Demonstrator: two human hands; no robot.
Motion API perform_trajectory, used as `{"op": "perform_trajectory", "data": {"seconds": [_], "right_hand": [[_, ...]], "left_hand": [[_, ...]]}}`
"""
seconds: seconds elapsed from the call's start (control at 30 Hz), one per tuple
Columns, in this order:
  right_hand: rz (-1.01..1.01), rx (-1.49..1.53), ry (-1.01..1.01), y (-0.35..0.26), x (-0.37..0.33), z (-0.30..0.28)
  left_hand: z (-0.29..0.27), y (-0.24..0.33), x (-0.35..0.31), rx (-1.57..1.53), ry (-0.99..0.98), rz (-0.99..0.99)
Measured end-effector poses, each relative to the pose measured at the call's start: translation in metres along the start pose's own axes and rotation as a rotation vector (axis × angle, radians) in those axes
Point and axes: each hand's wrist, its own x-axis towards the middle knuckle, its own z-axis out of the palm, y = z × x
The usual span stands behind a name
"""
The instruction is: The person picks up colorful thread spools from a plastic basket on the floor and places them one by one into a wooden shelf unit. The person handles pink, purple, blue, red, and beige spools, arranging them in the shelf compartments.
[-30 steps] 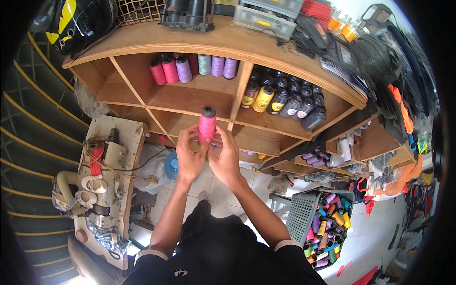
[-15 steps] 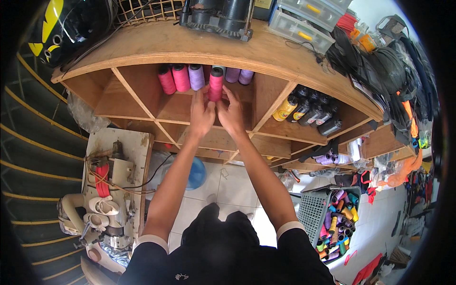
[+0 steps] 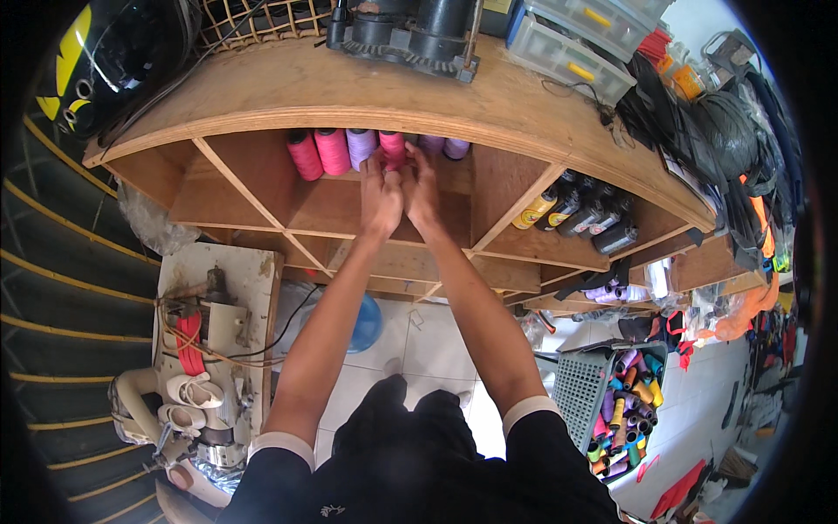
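Inside a compartment of the wooden shelf (image 3: pixel 349 103), my left hand (image 3: pixel 381 201) and my right hand (image 3: pixel 422 196) meet around an upright pink thread spool (image 3: pixel 392 147). The fingers of both are closed on its lower part and partly hide it. To its left stand a light purple spool (image 3: pixel 360 148) and two pink spools, the nearer one a pink spool (image 3: pixel 333 151) and the outer one a deeper pink spool (image 3: pixel 305 155). Right of my hands is another purple spool (image 3: pixel 456 148); one beside it is mostly covered by my fingers.
Dark bottles (image 3: pixel 580 217) and a yellow-labelled bottle (image 3: pixel 535 210) fill the compartment to the right. Clear drawers (image 3: pixel 572 65) and a black machine (image 3: pixel 401 48) sit on top. A sewing machine (image 3: pixel 205 393) is at left; a green crate (image 3: pixel 582 389) of colored spools stands on the floor.
Both hands have carried the pink spool deeper into the compartment, into the row between the purple spools. Its dark top has passed under the shelf's front edge.
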Motion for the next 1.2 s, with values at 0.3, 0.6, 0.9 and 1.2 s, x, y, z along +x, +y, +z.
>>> {"op": "perform_trajectory", "data": {"seconds": [0.3, 0.6, 0.9, 1.2], "right_hand": [[-0.051, 0.030, 0.022, -0.014, 0.000, 0.009], [-0.187, -0.065, 0.063, -0.003, 0.000, 0.009], [-0.069, 0.011, 0.027, -0.025, -0.012, 0.006], [-0.055, 0.028, 0.048, 0.000, -0.005, 0.008]], "left_hand": [[-0.003, 0.004, 0.002, 0.015, -0.044, -0.036], [-0.003, 0.004, 0.001, 0.010, -0.071, -0.053], [-0.004, 0.007, -0.003, 0.033, -0.055, -0.044], [-0.001, 0.004, -0.003, 0.033, -0.070, -0.112]]}}
